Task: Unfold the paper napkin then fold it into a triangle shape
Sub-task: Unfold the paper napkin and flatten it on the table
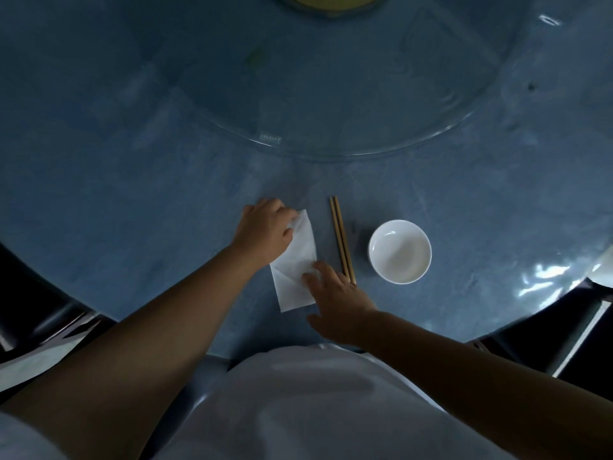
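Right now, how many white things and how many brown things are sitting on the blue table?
White: 2, the napkin and the bowl
Brown: 2, the chopsticks
Total: 4

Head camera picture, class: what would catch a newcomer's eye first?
The white paper napkin at centre, bright against the blue table, with the left hand gripping its far corner and the right hand pressing its near right edge. Just right lie wooden chopsticks, then an empty white bowl.
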`<state>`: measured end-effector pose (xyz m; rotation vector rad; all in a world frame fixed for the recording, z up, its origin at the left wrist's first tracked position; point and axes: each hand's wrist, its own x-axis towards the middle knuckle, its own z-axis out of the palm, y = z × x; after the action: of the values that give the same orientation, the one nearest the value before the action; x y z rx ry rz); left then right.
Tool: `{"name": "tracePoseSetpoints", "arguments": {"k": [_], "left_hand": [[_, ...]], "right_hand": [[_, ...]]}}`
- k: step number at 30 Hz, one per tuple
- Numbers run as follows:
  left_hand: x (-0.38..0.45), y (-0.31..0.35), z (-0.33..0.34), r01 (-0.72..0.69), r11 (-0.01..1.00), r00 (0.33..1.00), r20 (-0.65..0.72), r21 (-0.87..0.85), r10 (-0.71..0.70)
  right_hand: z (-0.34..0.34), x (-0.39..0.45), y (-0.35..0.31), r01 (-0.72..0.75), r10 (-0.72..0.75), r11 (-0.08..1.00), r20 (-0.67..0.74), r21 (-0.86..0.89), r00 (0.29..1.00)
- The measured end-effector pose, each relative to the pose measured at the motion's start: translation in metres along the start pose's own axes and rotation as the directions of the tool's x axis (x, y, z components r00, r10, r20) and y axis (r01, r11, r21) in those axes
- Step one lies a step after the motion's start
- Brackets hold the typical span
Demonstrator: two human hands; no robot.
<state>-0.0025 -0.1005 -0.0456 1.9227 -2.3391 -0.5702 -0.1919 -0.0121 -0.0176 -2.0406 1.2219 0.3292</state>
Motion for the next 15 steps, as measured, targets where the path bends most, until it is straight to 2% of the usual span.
{"name": "tracePoseSetpoints", "arguments": {"k": [6, 15], "left_hand": [[0.001, -0.002, 0.003, 0.006, 0.999, 0.998, -0.055, -0.042, -0.008], [0.011, 0.001, -0.005, 0.066, 0.992, 0.998, -0.003, -0.108, -0.067]], "right_hand": [[0.000, 0.000, -0.001, -0.010, 0.010, 1.000, 0.002, -0.012, 1.000], [0.000, 0.001, -0.002, -0.010, 0.010, 1.000, -0.003, -0.019, 1.000]]}}
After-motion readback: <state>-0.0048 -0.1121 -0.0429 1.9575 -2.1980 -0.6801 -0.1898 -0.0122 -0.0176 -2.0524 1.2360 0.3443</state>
